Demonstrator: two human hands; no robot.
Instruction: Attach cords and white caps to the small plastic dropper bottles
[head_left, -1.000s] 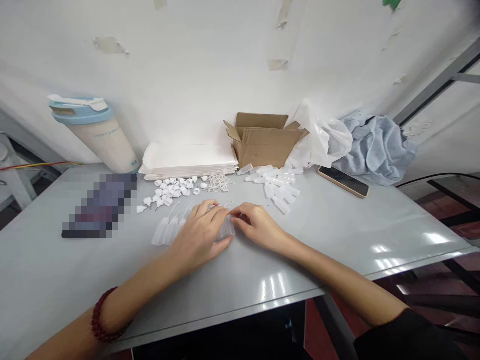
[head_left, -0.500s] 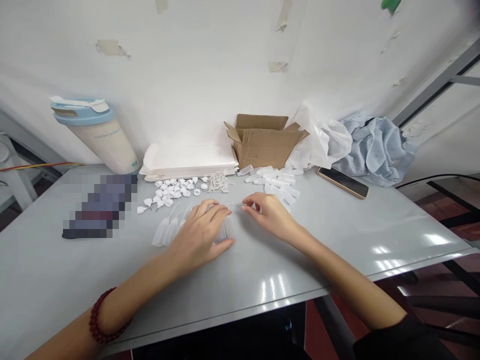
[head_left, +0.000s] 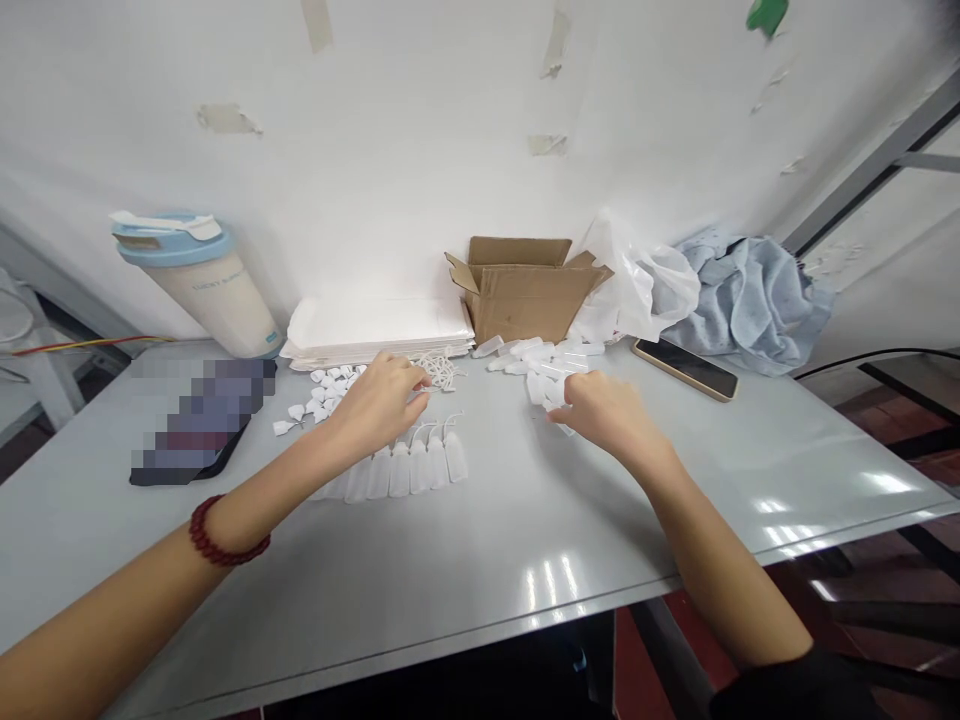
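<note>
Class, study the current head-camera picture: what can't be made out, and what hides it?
All in the head view:
Row of translucent tubes: leftmost tops, hidden behind the left forearm.
White caps: how many lie behind the left hand.
Right hand: whether it grips any loose tubes; the hand itself covers the spot.
Cardboard box: inside, hidden by its front wall.
Cup: small lettering, too blurred.
Dark item at left: blurred into blocks.

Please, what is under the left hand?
Around the left hand, white caps, white strings and a row of translucent bottles show. What lies directly beneath it is covered, so I cannot tell.
</note>
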